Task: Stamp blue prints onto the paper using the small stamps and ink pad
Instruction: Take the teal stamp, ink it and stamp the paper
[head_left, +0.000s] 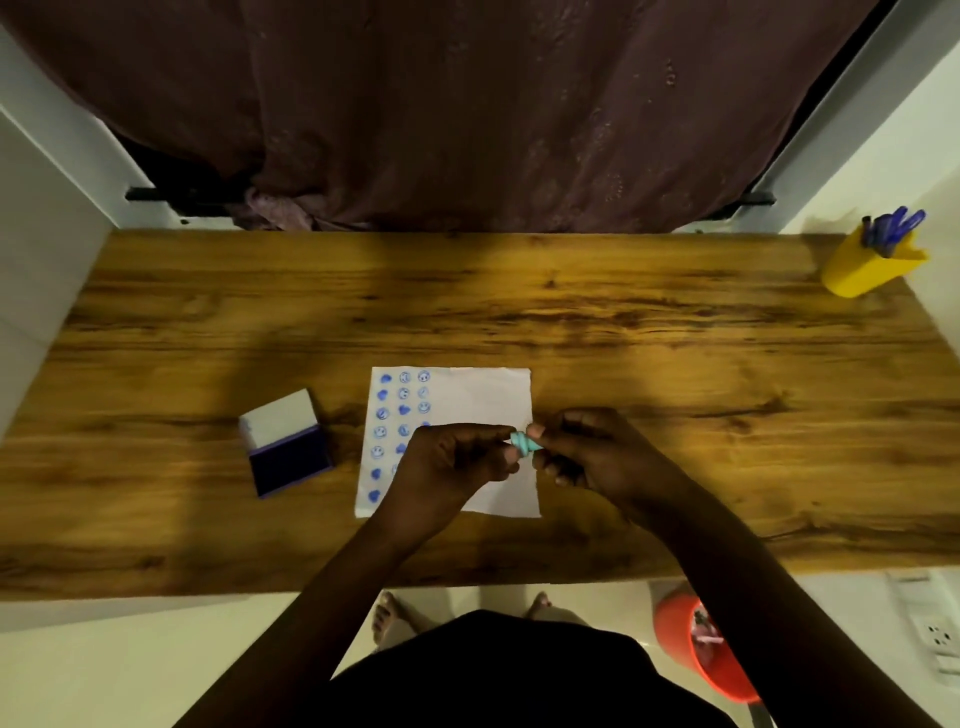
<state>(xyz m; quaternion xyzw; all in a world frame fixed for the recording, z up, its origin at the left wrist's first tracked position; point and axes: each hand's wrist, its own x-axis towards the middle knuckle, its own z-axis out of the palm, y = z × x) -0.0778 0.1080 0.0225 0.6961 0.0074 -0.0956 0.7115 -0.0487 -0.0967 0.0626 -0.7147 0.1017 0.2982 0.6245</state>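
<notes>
Stamp (525, 445), frame centre: our left hand (451, 464) and right hand (592, 453) fingers pinch opposite ends; ink pad (290, 460) lies left, nearer left hand.

Both forearms are bare — no sleeves, watch or rings on the left hand (447, 467) or right hand (587, 452); dark clothing (493, 675) covers the torso — feet bare.

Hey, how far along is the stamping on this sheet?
Roughly the left third of the paper already carries columns of blue prints. Both hands, left hand and right hand, hold a small teal stamp above it. The ink pad lies open; the sheet's right side is blank.
</notes>
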